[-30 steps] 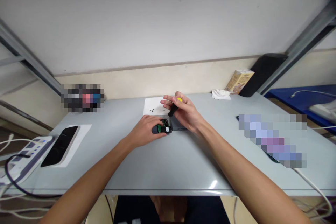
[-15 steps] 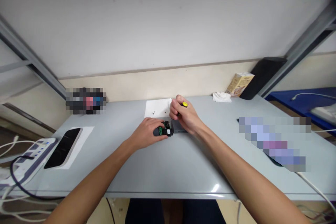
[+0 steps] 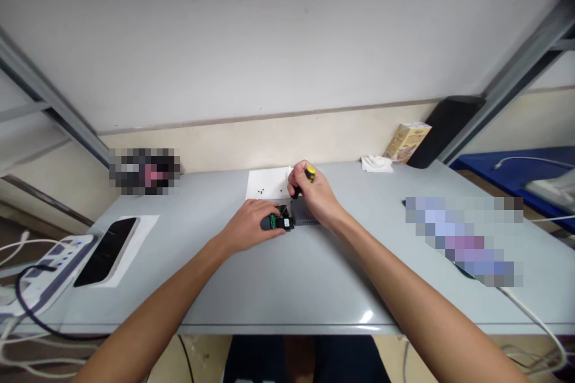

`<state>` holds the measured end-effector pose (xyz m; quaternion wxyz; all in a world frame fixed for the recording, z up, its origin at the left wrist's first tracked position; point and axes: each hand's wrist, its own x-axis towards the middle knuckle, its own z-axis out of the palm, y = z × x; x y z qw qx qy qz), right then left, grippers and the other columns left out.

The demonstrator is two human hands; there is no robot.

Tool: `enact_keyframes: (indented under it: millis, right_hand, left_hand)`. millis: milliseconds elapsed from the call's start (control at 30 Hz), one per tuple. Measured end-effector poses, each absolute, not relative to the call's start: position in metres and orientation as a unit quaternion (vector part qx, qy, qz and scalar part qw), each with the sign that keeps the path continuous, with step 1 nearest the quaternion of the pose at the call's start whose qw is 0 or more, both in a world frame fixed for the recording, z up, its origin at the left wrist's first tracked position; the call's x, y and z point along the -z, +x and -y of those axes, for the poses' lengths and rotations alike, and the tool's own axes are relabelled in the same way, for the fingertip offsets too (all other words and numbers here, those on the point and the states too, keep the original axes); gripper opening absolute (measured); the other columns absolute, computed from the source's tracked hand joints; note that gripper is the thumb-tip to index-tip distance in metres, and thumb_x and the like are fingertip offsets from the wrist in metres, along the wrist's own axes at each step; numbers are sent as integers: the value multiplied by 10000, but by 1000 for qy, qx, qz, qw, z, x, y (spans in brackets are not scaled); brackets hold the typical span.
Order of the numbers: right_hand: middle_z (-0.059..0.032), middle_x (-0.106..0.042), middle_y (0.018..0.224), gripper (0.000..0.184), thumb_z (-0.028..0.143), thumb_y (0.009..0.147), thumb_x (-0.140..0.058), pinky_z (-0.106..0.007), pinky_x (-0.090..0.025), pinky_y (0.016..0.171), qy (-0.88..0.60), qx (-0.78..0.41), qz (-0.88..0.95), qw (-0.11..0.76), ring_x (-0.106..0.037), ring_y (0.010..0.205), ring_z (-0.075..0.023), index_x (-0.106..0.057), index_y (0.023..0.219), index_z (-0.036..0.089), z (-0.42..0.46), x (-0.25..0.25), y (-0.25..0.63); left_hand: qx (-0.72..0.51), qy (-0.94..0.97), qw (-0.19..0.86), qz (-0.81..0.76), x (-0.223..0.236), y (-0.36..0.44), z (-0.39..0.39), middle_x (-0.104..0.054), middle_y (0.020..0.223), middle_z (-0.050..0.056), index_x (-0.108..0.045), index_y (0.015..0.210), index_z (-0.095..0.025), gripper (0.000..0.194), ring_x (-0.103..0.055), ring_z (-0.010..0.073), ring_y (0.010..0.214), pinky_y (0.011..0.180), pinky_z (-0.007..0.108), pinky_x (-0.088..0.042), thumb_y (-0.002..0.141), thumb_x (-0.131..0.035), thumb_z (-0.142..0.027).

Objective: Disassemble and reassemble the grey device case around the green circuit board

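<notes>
My left hand (image 3: 249, 224) is closed round a small dark device with its cover off, a green circuit board (image 3: 273, 220) showing between thumb and fingers. A black part with a small white label lies at its right end. In my right hand (image 3: 317, 191) is a screwdriver (image 3: 309, 174) with a black and yellow handle, gripped in curled fingers and tilted toward the device. Its tip is too small to make out clearly. Beneath my right hand sits a flat dark grey case (image 3: 304, 214). Several tiny dark screws (image 3: 261, 191) lie on a white sheet of paper (image 3: 268, 179) just behind.
To the left are a phone (image 3: 106, 251) on white paper and a power strip (image 3: 54, 275) with cables. A crumpled tissue (image 3: 377, 163), a yellow carton (image 3: 408, 142) and a tall black object (image 3: 447, 131) stand back right. A blurred-out item (image 3: 462, 242) lies right.
My right hand's fingers have curled in from a looser, spread hold and wrap round the screwdriver handle. My left hand keeps its hold on the device. The view has shifted slightly.
</notes>
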<state>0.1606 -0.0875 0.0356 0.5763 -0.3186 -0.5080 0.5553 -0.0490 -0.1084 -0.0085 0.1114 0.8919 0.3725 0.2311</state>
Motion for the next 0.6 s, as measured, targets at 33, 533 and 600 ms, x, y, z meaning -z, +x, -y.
enact_keyframes:
  millis: [33, 533, 600]
  right_hand:
    - [41, -537, 729, 496, 749, 856, -660, -299, -450, 683, -341, -517, 526, 583, -515, 667, -151, -529, 894, 272, 86, -33, 160]
    - [53, -426, 580, 506, 738, 906, -565, -305, -325, 537, -546, -351, 435, 624, -405, 561, -154, -524, 771, 252, 54, 0, 182]
    - [51, -452, 569, 506, 743, 897, -577, -308, -337, 539, -559, -340, 439, 616, -443, 548, -162, -531, 772, 255, 51, 1, 189]
  left_hand:
    - [-230, 892, 109, -373, 8, -49, 108, -757, 1289, 62, -710, 1078, -243, 281, -705, 283, 1189, 1042, 462, -521, 912, -784, -458]
    - [-188, 913, 109, -345, -3, -56, 110, -705, 1386, 95, -731, 1200, -260, 311, -666, 292, 1281, 1107, 473, -510, 953, -737, -448]
    - [-194, 913, 114, -340, -3, -56, 111, -702, 1389, 101, -730, 1217, -260, 316, -664, 295, 1284, 1112, 471, -516, 955, -732, -437]
